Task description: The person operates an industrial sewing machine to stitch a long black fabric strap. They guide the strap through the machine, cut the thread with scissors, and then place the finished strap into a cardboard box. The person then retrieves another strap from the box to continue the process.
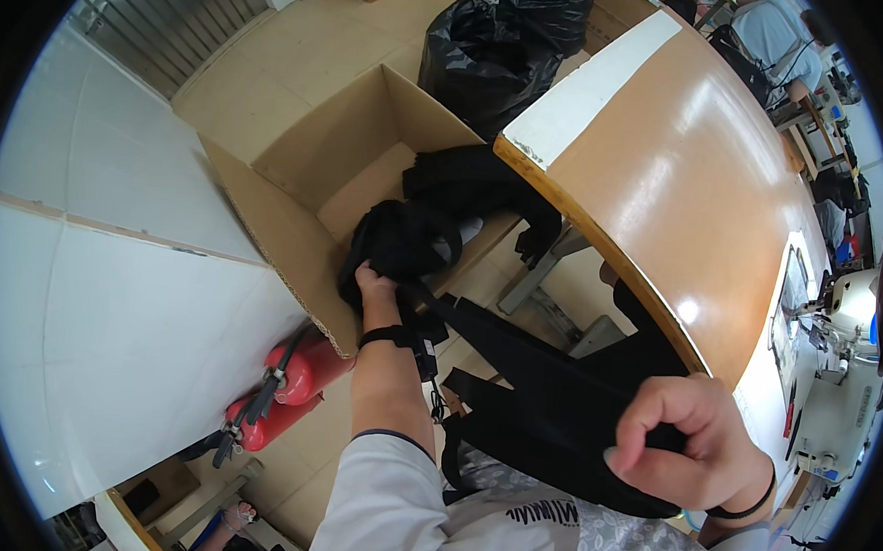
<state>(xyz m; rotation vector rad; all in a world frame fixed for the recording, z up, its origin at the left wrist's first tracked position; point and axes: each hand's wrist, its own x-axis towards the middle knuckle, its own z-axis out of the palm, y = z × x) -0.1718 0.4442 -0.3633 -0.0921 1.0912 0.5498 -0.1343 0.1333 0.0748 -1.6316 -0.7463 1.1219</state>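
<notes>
My left hand (376, 284) reaches into a cardboard box (244, 183), its fingers closed on a bundle of black fabric (389, 236). More black fabric (465, 183) lies at the box's right side and hangs over it. A long black piece (545, 379) stretches from near my left hand across my lap. My right hand (681, 439) is curled over that piece at the lower right, beside the table's edge; what its fingers hold, if anything, I cannot make out.
The wooden-topped table (644, 156) curves along my right, with sewing machines (845, 392) beyond. Black bags (490, 61) stand behind the box. Two red fire extinguishers (289, 372) sit by the white wall (114, 330). A co-worker (772, 49) is at the top right, another person's hand (234, 523) at the lower left.
</notes>
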